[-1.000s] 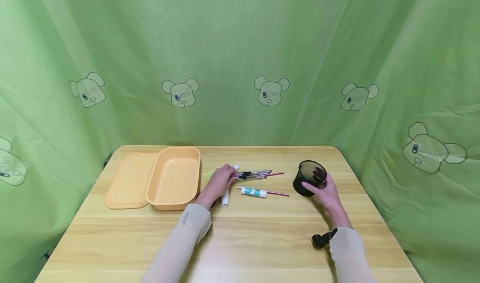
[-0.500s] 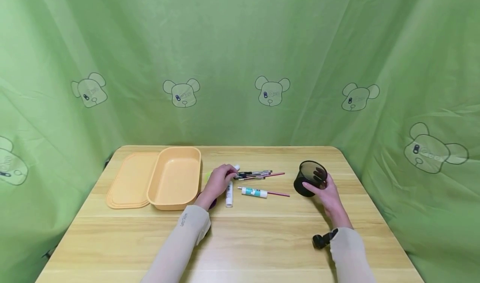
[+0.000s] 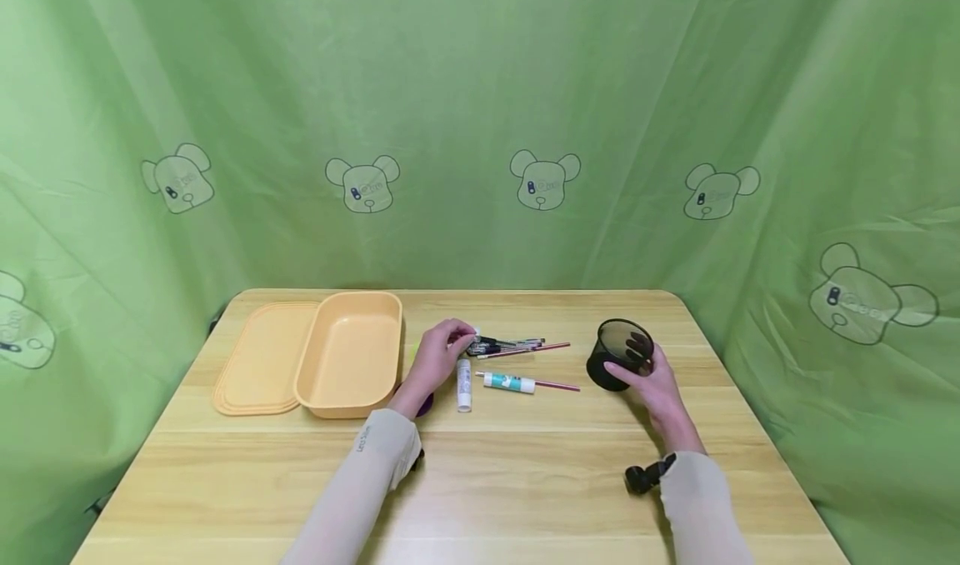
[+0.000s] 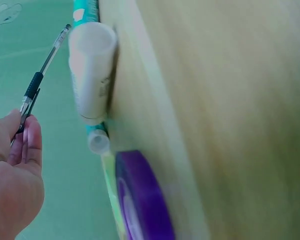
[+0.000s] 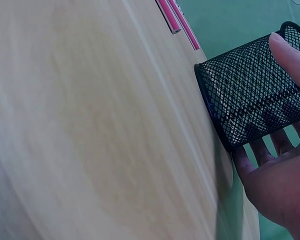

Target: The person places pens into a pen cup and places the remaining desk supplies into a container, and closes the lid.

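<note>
Green curtains point(image 3: 450, 73) printed with bear faces point(image 3: 368, 189) enclose a wood-grain table point(image 3: 540, 490).

Small dark lettering point(image 3: 363, 438) is running across the left sleeve point(image 3: 360, 486) — not securely readable. The white tube point(image 3: 464, 387), turquoise-labelled tube point(image 3: 509, 382) and green curtain point(image 3: 465, 82) are bearing print point(image 4: 104, 86) — illegible at this size.

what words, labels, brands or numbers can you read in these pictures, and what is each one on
None can be quoted with certainty.
Left sleeve: short dark lettering, too small to read surely.
White tube: dark print, blurred.
Teal and white tube: label too small to read.
Green curtain: marks on the printed bear faces, too faint to read.
Pen and mesh cup: no readable text.
</note>
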A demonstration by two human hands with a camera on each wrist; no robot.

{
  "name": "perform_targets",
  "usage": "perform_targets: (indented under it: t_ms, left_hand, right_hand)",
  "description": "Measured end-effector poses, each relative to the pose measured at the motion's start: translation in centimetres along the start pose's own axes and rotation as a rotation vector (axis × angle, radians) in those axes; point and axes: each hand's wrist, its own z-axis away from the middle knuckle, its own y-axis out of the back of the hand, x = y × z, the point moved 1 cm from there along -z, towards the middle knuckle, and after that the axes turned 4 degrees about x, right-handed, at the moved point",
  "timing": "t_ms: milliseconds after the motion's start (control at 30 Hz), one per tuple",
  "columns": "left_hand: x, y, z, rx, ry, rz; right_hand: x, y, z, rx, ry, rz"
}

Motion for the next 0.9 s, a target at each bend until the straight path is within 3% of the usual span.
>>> perform_targets:
  t_ms: [500, 900]
  left_hand:
    - [2.7, 0.8, -0.6, 0.049, -0.036, 0.080]
    - [4.9, 0.6, -1.2, 0.079, -0.064, 0.138]
  right_hand:
    - [-0.3, -0.4, -0.3, -0.036, 0.003, -0.012]
    - [-0.5, -1.0, -0.3, -0.060, 0.014, 0.021]
